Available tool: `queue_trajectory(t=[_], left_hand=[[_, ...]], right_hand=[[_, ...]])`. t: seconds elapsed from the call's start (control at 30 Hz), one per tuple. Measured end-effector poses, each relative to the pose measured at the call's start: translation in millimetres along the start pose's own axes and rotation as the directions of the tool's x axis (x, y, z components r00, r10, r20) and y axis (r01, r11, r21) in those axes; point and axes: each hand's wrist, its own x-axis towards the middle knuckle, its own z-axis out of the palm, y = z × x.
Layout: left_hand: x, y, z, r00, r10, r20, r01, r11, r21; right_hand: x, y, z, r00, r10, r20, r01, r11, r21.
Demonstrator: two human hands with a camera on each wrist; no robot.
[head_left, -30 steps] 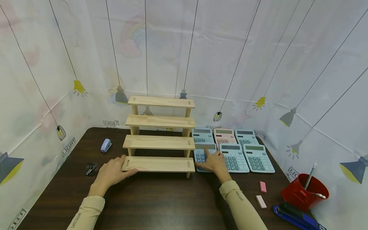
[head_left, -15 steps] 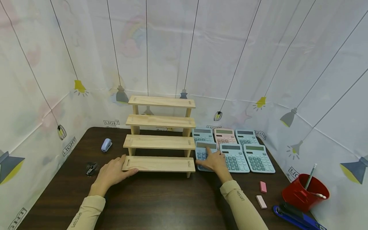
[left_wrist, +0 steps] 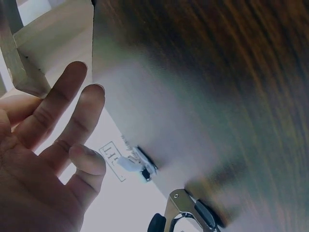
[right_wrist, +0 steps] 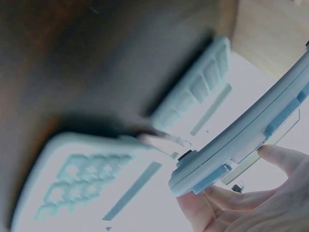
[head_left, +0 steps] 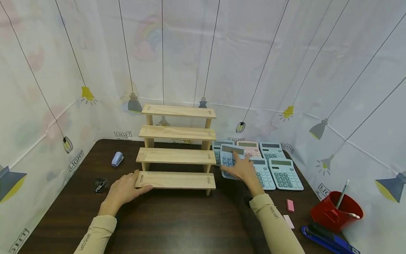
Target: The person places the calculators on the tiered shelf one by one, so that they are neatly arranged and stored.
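In the head view, a four-step wooden display stand [head_left: 176,180] stands on the dark table. My left hand [head_left: 122,194] rests at the left end of its lowest step, thumb along the front edge. The left wrist view shows that hand's other fingers [left_wrist: 79,118] nearly straight beside the wood. My right hand [head_left: 244,170] grips a light blue calculator [head_left: 226,160], raised and tilted over the others, just right of the stand. In the right wrist view this calculator [right_wrist: 241,130] appears edge-on, thumb and fingers holding its sides. Several more calculators, blue and one pink [head_left: 248,145], lie beneath and beside it.
Left of the stand lie a small blue stapler [head_left: 117,159] and a black-handled staple remover [head_left: 100,185]. To the right are a pink eraser [head_left: 290,205], a pale one [head_left: 288,221], a red pencil cup [head_left: 330,215] and a blue stapler [head_left: 330,240]. Printed cloth walls enclose the table.
My right hand has lifted the front-left calculator out of its row and moved it up and slightly right. The left hand has stayed at the stand.
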Motion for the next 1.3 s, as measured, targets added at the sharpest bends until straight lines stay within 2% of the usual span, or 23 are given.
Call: queue_trajectory(t=[0.2,0.4,0.87,1.13,1.3], left_hand=[[-1.0,1.7,0.1,1.0,0.001,-0.006,-0.001,1.0,-0.012],[-2.4,5.5,0.3,1.0,0.002,0.009,-0.001,0.998,-0.06],[0.8,1.4,2.0,1.0,0.001,0.011,0.0,0.997,-0.08],[1.1,0.2,0.9,1.0,0.003,0.004,-0.003,0.998,-0.069],[0.7,1.8,-0.4,1.0,0.001,0.007,-0.001,0.998,-0.064]], right_hand=[[4.9,-3.4,-27.7,0.999,-0.026,-0.021,0.027,0.999,0.043],[9.8,-12.0,-55.0,0.994,-0.084,-0.073,0.085,0.996,0.007],[31.5,-59.4,-102.2,0.971,-0.154,-0.182,0.152,0.988,-0.027],[53.5,-93.8,-115.7,0.969,-0.182,-0.168,0.179,0.983,-0.033],[67.6,-112.7,-118.3,0.975,-0.181,-0.13,0.175,0.983,-0.05]])
